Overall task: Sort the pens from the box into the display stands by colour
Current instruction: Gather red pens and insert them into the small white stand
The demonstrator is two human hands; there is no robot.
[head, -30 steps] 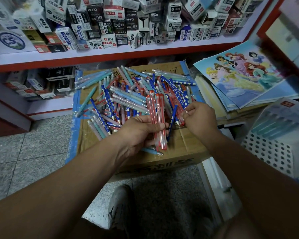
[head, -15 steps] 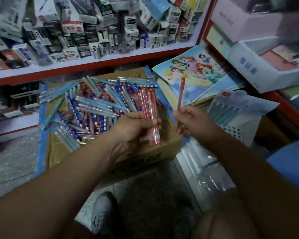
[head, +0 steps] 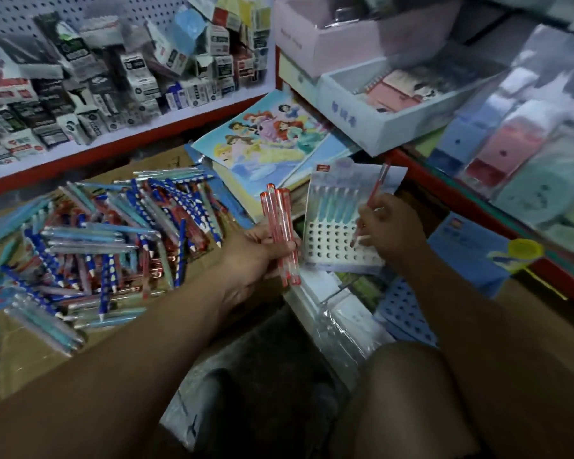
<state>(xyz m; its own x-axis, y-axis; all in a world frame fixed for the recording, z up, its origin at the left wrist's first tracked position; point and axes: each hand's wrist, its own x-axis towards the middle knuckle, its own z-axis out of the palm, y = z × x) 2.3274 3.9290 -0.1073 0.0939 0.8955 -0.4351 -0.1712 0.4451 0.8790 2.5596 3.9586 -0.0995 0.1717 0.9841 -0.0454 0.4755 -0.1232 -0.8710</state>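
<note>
Shelf behind red pens in left hand

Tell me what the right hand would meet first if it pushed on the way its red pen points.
The right hand pinches a red pen, lower tip aimed down at the white display stand. Pushed straight on, it would probably meet the stand's holed face first; depth is unclear.

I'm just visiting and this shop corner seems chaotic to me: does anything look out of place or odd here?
The pens of mixed colours lie jumbled across the cardboard box. Odder: the right hand holds a red pen over a display stand whose filled row looks pale blue.
</note>
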